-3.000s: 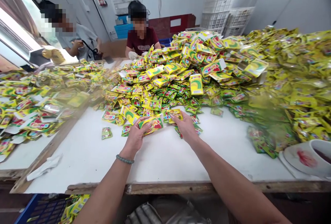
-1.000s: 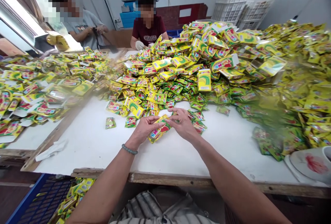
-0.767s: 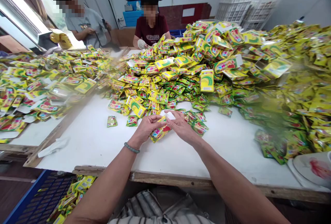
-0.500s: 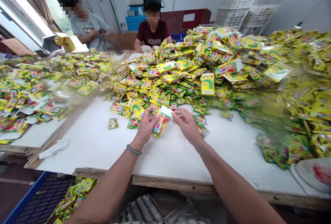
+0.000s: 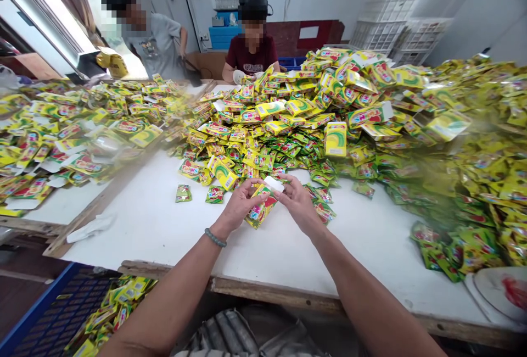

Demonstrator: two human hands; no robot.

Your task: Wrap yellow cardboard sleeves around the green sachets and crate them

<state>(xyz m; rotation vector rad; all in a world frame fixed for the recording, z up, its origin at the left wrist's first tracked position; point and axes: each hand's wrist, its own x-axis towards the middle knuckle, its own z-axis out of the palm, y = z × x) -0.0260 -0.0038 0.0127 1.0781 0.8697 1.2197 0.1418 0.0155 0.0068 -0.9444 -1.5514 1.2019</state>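
Observation:
My left hand is closed round a small yellow carton printed in red and green, held just above the white table. The carton's white end flap stands open at the top. My right hand pinches at that flap with fingers bent. Small green and yellow sachets lie right behind and beside my right hand. A great heap of yellow cartons and sachets rises across the table behind both hands.
Two loose sachets lie left of my hands. A blue crate with cartons sits below the table's front edge. A white dish is at the right. Two other people work at the far side; white crates stack behind.
Three seconds ago my hands were apart at the heap's edge, the right on sachets. They have come together on the carton, its white flap has been lifted open, and the view has shifted slightly.

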